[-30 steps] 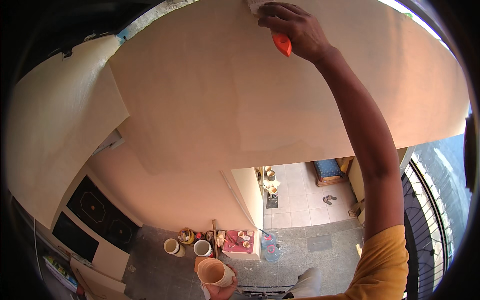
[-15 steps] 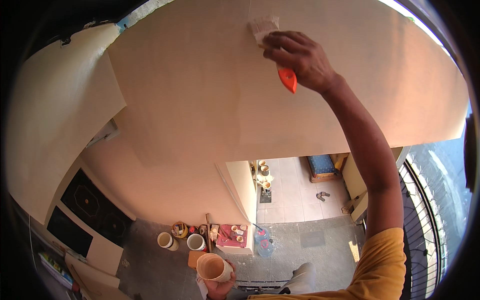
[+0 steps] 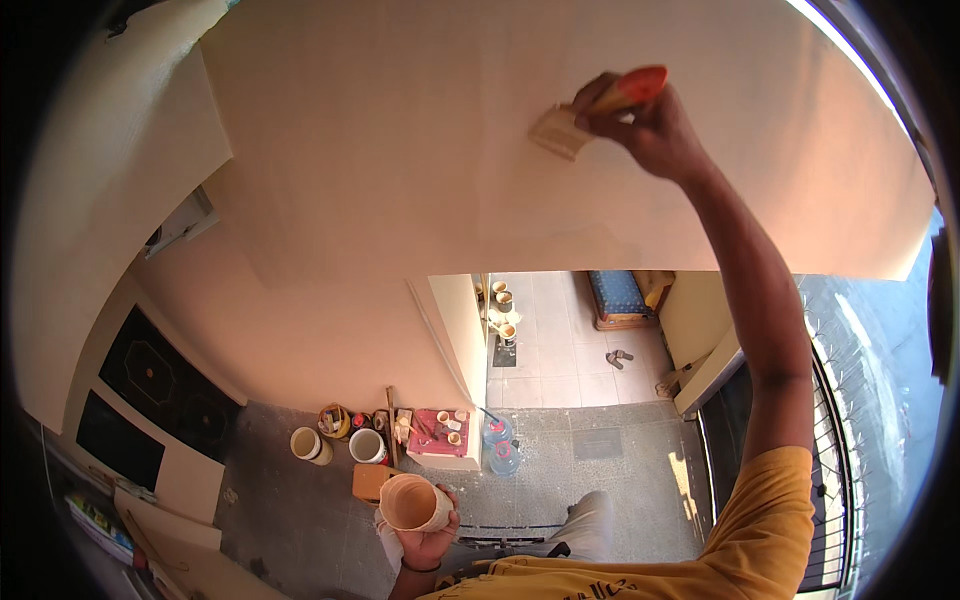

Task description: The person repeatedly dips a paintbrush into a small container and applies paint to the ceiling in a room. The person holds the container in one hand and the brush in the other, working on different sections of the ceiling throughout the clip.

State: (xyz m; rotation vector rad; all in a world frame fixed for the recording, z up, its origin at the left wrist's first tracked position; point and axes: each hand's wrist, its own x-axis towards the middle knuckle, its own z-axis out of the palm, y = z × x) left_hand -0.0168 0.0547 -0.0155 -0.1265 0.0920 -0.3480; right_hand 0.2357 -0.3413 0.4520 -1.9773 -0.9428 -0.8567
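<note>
High on the peach-coloured wall [image 3: 380,150], my right hand [image 3: 645,125] is closed round the handle of a wide paintbrush [image 3: 560,132]. The brush's orange handle end points up to the right, and its bristles angle down to the left against the wall or very close to it. Low in front of my body, my left hand [image 3: 432,540] holds a paint cup [image 3: 413,505] from below and the side. Its open mouth faces up, and the inside is coated peach. A whitish cloth or wrap shows beside that hand.
Far below on the grey floor stand paint buckets [image 3: 369,447], a red-topped block [image 3: 445,430] with small cups, clear water bottles [image 3: 503,458] and an orange-brown box [image 3: 370,483]. A doorway with a tiled floor [image 3: 550,350] opens beyond. A dark railing [image 3: 828,480] runs at the right.
My right hand has moved the brush down and to the right, and its handle has swung from pointing down to pointing up. The view has shifted; the cup is still in my left hand.
</note>
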